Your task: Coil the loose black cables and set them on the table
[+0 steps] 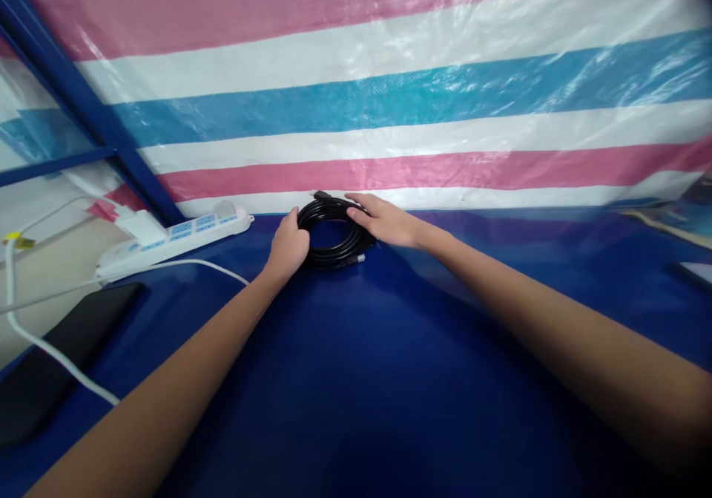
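A black USB cable (334, 257), wound into a round coil, is at the far side of the blue table against the striped sheet. One plug points up at the coil's top; a squarish silver-ended plug (361, 258) sticks out at its lower right. My left hand (290, 244) is closed around the coil's left side, thumb on top, its other fingers mostly hidden. On the right side, my right hand (383, 220) holds the coil, with thumb and forefinger over its upper edge and the remaining fingers out of sight.
A white power strip (222, 227) with a plugged-in white adapter (142, 225) lies at the left. White cords (61, 361) run near a black flat object (67, 361). Behind stands a striped plastic sheet (389, 105), beside a blue metal frame (119, 127).
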Available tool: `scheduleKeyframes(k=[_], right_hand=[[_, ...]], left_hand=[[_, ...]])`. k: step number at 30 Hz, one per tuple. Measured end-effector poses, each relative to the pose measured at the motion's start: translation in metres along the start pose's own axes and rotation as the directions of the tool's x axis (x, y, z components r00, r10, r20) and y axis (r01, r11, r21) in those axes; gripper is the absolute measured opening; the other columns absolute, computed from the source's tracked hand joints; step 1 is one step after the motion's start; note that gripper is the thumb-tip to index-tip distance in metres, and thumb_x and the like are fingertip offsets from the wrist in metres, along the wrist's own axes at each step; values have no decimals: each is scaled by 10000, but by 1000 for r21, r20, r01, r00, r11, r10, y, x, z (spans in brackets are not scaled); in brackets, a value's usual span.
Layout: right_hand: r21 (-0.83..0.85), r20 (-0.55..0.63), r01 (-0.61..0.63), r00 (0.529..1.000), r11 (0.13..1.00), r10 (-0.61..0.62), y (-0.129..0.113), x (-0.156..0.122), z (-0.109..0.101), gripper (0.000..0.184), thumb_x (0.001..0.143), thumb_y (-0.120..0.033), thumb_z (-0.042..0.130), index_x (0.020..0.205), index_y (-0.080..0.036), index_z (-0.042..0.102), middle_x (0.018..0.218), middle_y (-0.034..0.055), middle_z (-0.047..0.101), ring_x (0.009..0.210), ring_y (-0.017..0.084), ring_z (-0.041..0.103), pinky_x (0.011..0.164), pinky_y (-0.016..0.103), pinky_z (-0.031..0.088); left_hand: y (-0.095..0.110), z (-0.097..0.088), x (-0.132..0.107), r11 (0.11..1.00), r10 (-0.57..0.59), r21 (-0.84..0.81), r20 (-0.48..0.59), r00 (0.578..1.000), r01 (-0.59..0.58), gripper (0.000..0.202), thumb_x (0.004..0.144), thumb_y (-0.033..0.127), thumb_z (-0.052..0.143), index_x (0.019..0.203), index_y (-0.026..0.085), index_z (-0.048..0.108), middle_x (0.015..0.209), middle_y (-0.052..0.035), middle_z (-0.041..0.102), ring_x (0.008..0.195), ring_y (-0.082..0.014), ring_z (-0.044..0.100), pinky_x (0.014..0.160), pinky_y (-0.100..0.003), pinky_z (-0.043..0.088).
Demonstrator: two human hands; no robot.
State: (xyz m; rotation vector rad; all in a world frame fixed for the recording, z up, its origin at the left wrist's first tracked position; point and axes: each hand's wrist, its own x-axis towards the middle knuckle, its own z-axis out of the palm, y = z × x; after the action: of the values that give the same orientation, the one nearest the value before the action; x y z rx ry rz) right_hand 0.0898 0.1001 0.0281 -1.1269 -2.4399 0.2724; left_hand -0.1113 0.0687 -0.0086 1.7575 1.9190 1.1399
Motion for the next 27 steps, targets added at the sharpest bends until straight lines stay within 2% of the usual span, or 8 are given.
scheduleKeyframes(k=[2, 4, 6, 9, 11, 17, 22, 27], right_hand=[[0, -20, -19, 1000, 1000, 19, 4, -29, -10, 527, 958, -448, 274, 1396, -164, 343, 1404, 130, 410, 1291, 222, 412, 1064, 439, 365], [-14, -23, -16, 1000, 1000, 15, 9, -63, -20, 517, 948, -470, 274, 1362, -186, 394, 1384, 99, 441, 1280, 210, 428, 1076, 395, 368], [-42, -18, -8, 1000, 999, 8, 17, -100, -28, 472, 936, -470, 306, 1291, -202, 465, 1334, 87, 486, 1259, 213, 447, 1077, 402, 367], [-90, 4, -10, 1000, 996, 10, 28, -147, -34, 414, 936, -441, 322, 1227, -221, 517, 1296, 88, 510, 1223, 221, 480, 1030, 423, 412], [-126, 38, 3, 999, 992, 2, 32, -166, -36, 385, 933, -426, 337, 1181, -233, 560, 1275, 87, 524, 1186, 232, 510, 996, 448, 431], [-186, 93, 70, 994, 980, -53, 28, -171, -39, 369, 940, -385, 330, 1153, -219, 582, 1259, 106, 528, 1164, 233, 521, 956, 452, 441], [-176, 99, 104, 991, 979, -87, 24, -170, -39, 351, 942, -343, 330, 1150, -206, 578, 1236, 119, 533, 1142, 233, 534, 952, 457, 437], [-122, 107, 107, 990, 987, -94, 22, -175, -40, 342, 943, -318, 335, 1167, -196, 563, 1234, 122, 525, 1154, 243, 515, 962, 472, 414]], left_hand=[[1, -1, -2, 1000, -13, 11, -2, 1000, 13, 514, 881, 304, 502, 1369, 200, 380, 1403, -134, 415, 1278, -269, 417, 1065, -520, 340], [3, -4, -4, 1000, 1, 30, 13, 1000, -1, 561, 875, 219, 481, 1413, 197, 323, 1426, -142, 402, 1310, -263, 391, 1097, -477, 317], [5, -7, -4, 997, 46, 55, 42, 998, -48, 554, 863, 180, 475, 1403, 193, 349, 1436, -129, 401, 1325, -248, 376, 1116, -443, 301], [6, -10, -2, 988, 108, 105, 88, 990, -117, 501, 864, 262, 508, 1349, 175, 414, 1430, -121, 408, 1320, -251, 381, 1107, -496, 295], [8, -13, -1, 977, 138, 149, 96, 986, -151, 491, 865, 293, 499, 1335, 168, 429, 1433, -129, 403, 1326, -253, 375, 1111, -492, 286], [31, -19, -24, 901, 315, 304, 34, 949, -310, 456, 891, 318, 370, 1293, 135, 482, 1433, -139, 410, 1351, -266, 330, 1143, -452, 215], [58, 0, -61, 793, 485, 362, 111, 868, -490, 423, 911, 308, 338, 1266, 155, 512, 1375, -101, 494, 1308, -237, 396, 1119, -446, 259], [62, 13, -78, 715, 581, 361, 169, 796, -598, 413, 908, 285, 367, 1267, 143, 515, 1363, -109, 502, 1310, -253, 393, 1126, -466, 244]])
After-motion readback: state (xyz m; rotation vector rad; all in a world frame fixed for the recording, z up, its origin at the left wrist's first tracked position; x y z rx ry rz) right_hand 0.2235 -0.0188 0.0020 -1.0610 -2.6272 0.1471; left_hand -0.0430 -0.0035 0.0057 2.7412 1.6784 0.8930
